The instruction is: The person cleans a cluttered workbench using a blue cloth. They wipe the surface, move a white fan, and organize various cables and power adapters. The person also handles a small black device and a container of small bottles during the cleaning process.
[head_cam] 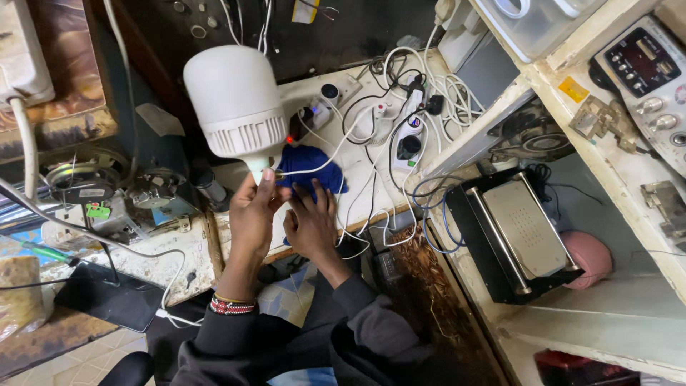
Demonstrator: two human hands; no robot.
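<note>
Left hand (pixel 251 214) has a big white LED bulb (pixel 236 100) by its narrow base, the fingers (pixel 266 187) wrapped around the neck right under the ribbed collar, so the fat dome sticks up and away from the palm, tilted a bit to the left. The bulb is up in the air over the back edge of the worktop (pixel 143 261), not resting on anything. There's a beaded bracelet (pixel 231 305) on that wrist.

Right hand (pixel 311 223) is just beside it, lying flat with the fingers stretched out and pressed on a blue cloth (pixel 309 174) that sits on the worktop right next to the bulb's base. It isn't gripping the cloth, more like pinning it down.

A thin white wire (pixel 325 161) runs from about where the bulb's base meets the left fingertips, across the cloth, into a messy tangle of white and black cables (pixel 400 107) around a white power strip (pixel 334 96). Off to the right there's a black box with a metal plate on top (pixel 516 229).
</note>
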